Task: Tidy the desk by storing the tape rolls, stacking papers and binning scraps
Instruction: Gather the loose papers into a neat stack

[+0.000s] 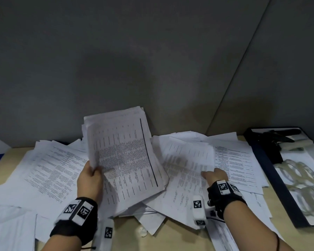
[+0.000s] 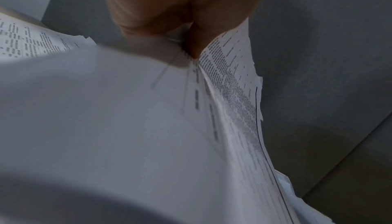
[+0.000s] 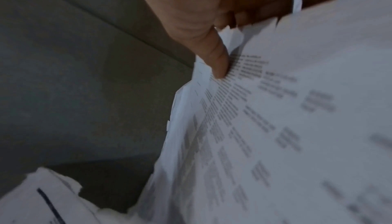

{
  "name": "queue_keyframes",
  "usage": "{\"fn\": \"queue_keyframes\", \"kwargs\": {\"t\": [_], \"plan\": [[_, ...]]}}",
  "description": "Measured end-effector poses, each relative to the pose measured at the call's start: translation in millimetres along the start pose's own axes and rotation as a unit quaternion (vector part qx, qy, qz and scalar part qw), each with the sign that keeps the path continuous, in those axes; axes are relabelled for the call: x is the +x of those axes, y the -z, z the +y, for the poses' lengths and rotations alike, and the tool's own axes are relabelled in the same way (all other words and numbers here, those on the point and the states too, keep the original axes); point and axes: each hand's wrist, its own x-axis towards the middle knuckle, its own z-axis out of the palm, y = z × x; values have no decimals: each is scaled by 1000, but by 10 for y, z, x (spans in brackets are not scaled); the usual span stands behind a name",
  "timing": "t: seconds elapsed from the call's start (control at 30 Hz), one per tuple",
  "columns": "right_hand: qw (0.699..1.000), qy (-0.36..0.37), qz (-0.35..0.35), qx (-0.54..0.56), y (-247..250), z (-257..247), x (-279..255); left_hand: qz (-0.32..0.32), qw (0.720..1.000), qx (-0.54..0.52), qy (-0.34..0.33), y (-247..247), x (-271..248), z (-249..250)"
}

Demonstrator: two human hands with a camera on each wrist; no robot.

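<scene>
I see the desk buried in loose printed sheets, thin, limp and overlapping. My left hand grips a stack by its near left edge, tilted up, long axis running away from me. Just right of it, a sheet lies flat under my right hand, thumb on top, fingers hidden beneath, apparently pinching it. I judge that sheet goes leftward onto the stack. Clear tape rolls sit in a tray far right.

hands: two, left hand, right hand
held paper stack: one
loose sheets: too many to count
tape rolls: several, count unclear
tray: one
</scene>
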Motion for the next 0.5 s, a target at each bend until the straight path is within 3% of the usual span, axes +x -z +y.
{"fn": "queue_keyframes", "kwargs": {"t": [0.2,0.37,0.5], "plan": [[995,-10,42,87,-91,120,-124,6,1000,-3,18,56,-29,-57],[999,-32,-7,39,-245,152,-5,-8,999,14,28,90,-52,-152],[999,-8,30,11,-292,54,21,-6,999,16,31,171,-107,-163]]}}
